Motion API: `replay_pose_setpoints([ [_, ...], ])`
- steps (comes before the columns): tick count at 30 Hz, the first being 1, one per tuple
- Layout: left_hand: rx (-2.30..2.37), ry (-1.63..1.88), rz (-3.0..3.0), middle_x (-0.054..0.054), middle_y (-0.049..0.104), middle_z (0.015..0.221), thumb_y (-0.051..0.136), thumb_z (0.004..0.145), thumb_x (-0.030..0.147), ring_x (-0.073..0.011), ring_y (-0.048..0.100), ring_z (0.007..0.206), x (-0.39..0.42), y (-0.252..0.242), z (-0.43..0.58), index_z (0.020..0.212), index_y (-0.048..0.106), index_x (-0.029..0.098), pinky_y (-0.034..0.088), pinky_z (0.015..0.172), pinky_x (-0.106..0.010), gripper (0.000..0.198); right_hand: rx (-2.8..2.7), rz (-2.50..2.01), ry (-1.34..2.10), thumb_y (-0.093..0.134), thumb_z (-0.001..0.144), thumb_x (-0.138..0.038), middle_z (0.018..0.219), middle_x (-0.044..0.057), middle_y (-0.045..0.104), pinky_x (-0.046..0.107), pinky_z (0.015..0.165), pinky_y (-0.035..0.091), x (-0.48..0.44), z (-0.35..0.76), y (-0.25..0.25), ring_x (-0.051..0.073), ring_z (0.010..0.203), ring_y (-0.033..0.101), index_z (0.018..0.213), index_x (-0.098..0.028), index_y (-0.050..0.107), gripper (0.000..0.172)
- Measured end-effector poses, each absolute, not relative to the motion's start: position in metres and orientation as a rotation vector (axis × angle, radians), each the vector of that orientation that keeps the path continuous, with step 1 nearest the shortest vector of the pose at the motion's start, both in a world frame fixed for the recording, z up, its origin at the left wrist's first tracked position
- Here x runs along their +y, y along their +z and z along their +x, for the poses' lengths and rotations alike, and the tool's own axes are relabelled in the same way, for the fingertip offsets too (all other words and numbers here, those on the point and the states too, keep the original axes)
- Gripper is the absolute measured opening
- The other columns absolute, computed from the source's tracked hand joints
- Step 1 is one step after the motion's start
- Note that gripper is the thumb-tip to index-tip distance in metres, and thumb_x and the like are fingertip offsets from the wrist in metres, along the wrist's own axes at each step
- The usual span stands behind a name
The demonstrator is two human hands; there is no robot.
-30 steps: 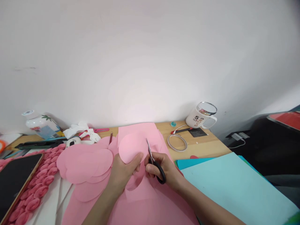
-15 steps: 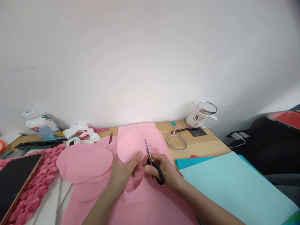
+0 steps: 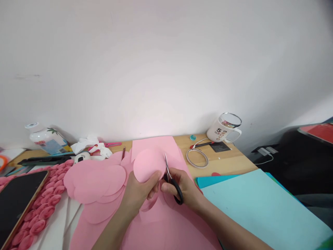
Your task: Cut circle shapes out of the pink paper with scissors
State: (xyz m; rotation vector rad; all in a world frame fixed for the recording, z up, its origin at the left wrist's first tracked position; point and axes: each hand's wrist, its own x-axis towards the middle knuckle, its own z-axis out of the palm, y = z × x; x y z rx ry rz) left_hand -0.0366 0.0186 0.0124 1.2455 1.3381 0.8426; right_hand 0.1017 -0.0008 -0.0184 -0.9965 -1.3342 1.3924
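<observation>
Between its thumb and fingers, my left hand (image 3: 144, 191) pinches a round piece of pink paper (image 3: 148, 164), held up above a stack of pink sheets (image 3: 156, 142). My right hand (image 3: 180, 185) grips black-handled scissors (image 3: 177, 191) with the blades pointing up, along the right edge of the round piece. The blades look closed or nearly so. Below my hands hangs a pink paper offcut (image 3: 151, 206) with a curved edge. Several cut pink paper rounds (image 3: 96, 180) overlap in a pile to the left of my left hand.
A phone (image 3: 20, 201) lies over dark pink petal-like trim (image 3: 47, 211) at the left. Behind are a bottle (image 3: 48, 139), crumpled tissue (image 3: 85, 144) and a pencil (image 3: 123, 152). A mug (image 3: 221, 130), coiled cable (image 3: 197, 159) and light blue sheets (image 3: 260, 208) are to the right.
The round pink piece has shifted slightly right and now shows a fuller circular outline. The scissors stand a little more upright. The offcut beneath my hands has dropped lower or flattened.
</observation>
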Motion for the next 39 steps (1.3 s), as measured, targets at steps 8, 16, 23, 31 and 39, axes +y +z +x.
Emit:
replay_pose_setpoints([
  [8,1.361,0.829,1.235,0.004,0.041,0.035,0.059,0.061,0.034,-0.0065,0.033,0.034,0.0206,0.0101,-0.0379,0.038,0.041,0.018,0.028,0.037,-0.022,0.033,-1.314,-1.018,1.433,0.069,0.063,-0.053,0.057,-0.005,0.038,0.022,0.048,0.025,-0.0005,0.1031,-0.0213,0.009,0.053,0.031,0.072,-0.015,0.051,0.042],
  [16,1.384,0.839,1.224,0.004,0.04,0.035,0.059,0.062,0.034,-0.0072,0.034,0.035,0.0203,0.0112,-0.0387,0.037,0.039,0.019,0.03,0.039,-0.022,0.035,-1.264,-1.045,1.464,0.07,0.063,-0.047,0.053,-0.005,0.041,0.023,0.049,0.029,-0.001,0.102,-0.0198,0.009,0.051,0.036,0.07,-0.016,0.052,0.037],
  [23,1.38,0.835,1.244,0.004,0.039,0.034,0.058,0.063,0.033,-0.0075,0.033,0.036,0.0199,0.0128,-0.0386,0.036,0.038,0.019,0.032,0.041,-0.023,0.036,-1.244,-1.029,1.468,0.068,0.066,-0.043,0.051,-0.005,0.044,0.023,0.048,0.033,-0.001,0.101,-0.0199,0.009,0.048,0.039,0.067,-0.016,0.053,0.032],
  [31,1.375,0.847,1.23,0.005,0.038,0.034,0.059,0.062,0.032,-0.007,0.032,0.035,0.0209,0.0115,-0.0402,0.036,0.038,0.019,0.03,0.039,-0.022,0.036,-1.288,-1.037,1.448,0.065,0.07,-0.04,0.049,-0.004,0.047,0.022,0.046,0.033,-0.0017,0.1026,-0.0187,0.009,0.046,0.042,0.065,-0.015,0.052,0.028],
  [39,1.266,0.897,1.223,0.004,0.041,0.034,0.057,0.068,0.036,-0.0079,0.035,0.033,0.0193,0.0099,-0.0386,0.038,0.042,0.019,0.032,0.042,-0.024,0.037,-1.291,-1.073,1.446,0.064,0.07,-0.041,0.046,-0.004,0.046,0.021,0.043,0.03,-0.0024,0.1004,-0.0227,0.009,0.043,0.041,0.064,-0.016,0.051,0.029],
])
